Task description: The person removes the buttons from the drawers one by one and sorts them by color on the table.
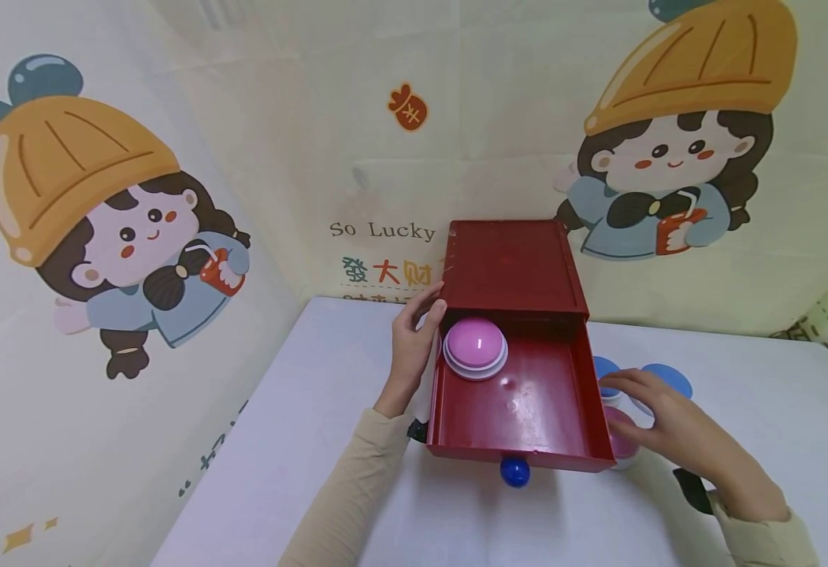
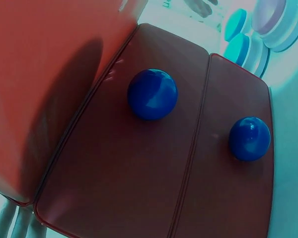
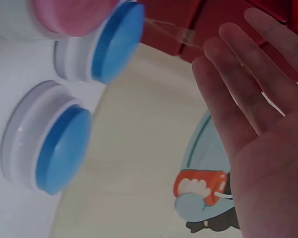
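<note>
A dark red cabinet (image 1: 513,264) has its top drawer (image 1: 541,402) pulled out, with a blue knob (image 1: 515,472) on its front. Inside the drawer, at the back left, lies a pink push button (image 1: 475,344) on a white base. My left hand (image 1: 412,346) rests along the cabinet's left side, fingers extended and thumb raised beside the edge. Right of the drawer, my right hand (image 1: 683,433) hovers near a second pink button (image 1: 625,441) and a blue button (image 1: 605,368). In the right wrist view, its straight fingers hold nothing.
Another blue button (image 1: 669,379) lies farther right on the white table (image 1: 314,394). Two lower drawers with blue knobs (image 2: 152,94) are closed in the left wrist view. A cartoon-printed cloth (image 1: 364,173) hangs behind the cabinet.
</note>
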The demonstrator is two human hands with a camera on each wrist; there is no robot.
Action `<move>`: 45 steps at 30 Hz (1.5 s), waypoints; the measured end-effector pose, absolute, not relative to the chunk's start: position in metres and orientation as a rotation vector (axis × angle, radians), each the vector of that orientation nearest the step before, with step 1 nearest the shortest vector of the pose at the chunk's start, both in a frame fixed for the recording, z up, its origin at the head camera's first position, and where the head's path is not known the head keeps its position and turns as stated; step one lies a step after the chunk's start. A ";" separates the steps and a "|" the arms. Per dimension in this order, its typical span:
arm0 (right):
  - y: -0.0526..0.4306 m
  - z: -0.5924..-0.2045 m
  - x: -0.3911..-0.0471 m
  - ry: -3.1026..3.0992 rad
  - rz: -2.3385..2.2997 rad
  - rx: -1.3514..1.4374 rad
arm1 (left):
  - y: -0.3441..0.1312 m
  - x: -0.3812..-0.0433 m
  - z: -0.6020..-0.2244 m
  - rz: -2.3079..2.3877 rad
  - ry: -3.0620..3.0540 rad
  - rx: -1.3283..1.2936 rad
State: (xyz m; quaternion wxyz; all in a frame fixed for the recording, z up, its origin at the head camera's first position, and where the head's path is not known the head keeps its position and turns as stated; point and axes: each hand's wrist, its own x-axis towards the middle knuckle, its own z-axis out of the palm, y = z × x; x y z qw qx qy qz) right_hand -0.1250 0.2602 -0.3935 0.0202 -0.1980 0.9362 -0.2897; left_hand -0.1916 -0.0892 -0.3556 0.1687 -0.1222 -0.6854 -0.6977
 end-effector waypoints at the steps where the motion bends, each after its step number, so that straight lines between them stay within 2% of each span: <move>1: 0.260 -0.391 -0.125 2.905 -0.899 -0.611 | -0.090 -0.194 -0.358 -1.988 -1.949 -0.345; 7: 0.259 -0.380 -0.122 2.954 -0.875 -0.666 | -0.092 -0.208 -0.375 -2.000 -1.957 -0.313; 18: 0.257 -0.359 -0.119 3.024 -0.874 -0.749 | -0.096 -0.212 -0.376 -1.973 -1.988 -0.292; 24: 0.254 -0.351 -0.119 3.034 -0.889 -0.784 | -0.097 -0.210 -0.372 -1.986 -2.020 -0.267; 31: 0.252 -0.343 -0.119 3.069 -0.864 -0.833 | -0.094 -0.192 -0.347 -1.973 -2.025 -0.312; 45: 0.248 -0.328 -0.118 3.089 -0.853 -0.884 | -0.094 -0.191 -0.346 -1.983 -2.017 -0.312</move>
